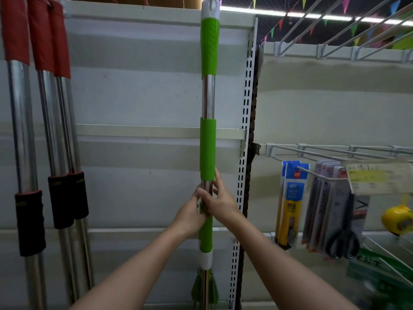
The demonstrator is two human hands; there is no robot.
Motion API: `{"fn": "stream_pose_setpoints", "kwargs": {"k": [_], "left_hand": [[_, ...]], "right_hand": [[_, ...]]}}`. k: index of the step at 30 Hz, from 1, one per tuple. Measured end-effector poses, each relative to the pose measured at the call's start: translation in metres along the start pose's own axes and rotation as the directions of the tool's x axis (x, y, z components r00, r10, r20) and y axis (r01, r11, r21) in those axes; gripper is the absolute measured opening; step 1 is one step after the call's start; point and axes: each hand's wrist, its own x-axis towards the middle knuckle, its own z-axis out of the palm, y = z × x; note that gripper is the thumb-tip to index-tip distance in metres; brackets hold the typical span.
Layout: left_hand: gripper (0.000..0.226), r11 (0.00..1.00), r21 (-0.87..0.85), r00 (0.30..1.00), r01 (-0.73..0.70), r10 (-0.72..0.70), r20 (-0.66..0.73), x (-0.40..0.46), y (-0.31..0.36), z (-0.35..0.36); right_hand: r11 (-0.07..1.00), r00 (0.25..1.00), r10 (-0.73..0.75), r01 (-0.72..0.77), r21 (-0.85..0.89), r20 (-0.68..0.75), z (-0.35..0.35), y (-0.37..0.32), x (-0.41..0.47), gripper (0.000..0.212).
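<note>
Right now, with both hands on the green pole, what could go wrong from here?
1. Both the left hand and right hand grip the pole low down, on its chrome stretch; the long upper part could sway.
2. Its top loop sits at the upper edge of the panel; whether it is hooked cannot be told, so it might snag.
3. Swung right, the pole could hit the wire hooks bearing scissors packs.

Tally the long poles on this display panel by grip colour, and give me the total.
green-grip pole: 1, gripped by the left hand and the right hand
red-topped poles with black grips: 3
total: 4
</note>
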Motion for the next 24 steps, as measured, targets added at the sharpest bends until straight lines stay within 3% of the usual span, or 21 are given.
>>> {"fn": "stream_pose_setpoints", "kwargs": {"k": [8, 13, 24], "left_hand": [[0.061, 0.999, 0.018, 0.999, -0.028, 0.028, 0.032, -0.006, 0.002, -0.002], [0.078, 0.999, 0.010, 0.999, -0.037, 0.037, 0.026, -0.006, 0.003, -0.002], [0.088, 1.000, 0.027, 0.999, -0.013, 0.012, 0.030, -0.007, 0.000, -0.007]], "right_hand": [[0.999, 0.999, 0.029, -0.027, -0.033, 0.037, 0.003, 0.002, -0.008, 0.072], [0.997, 0.999, 0.022, -0.020, -0.071, 0.024, 0.005, 0.002, -0.007, 0.067], [0.997, 1.000, 0.016, -0.017, -0.077, -0.008, 0.011, 0.001, -0.012, 0.059]]}}
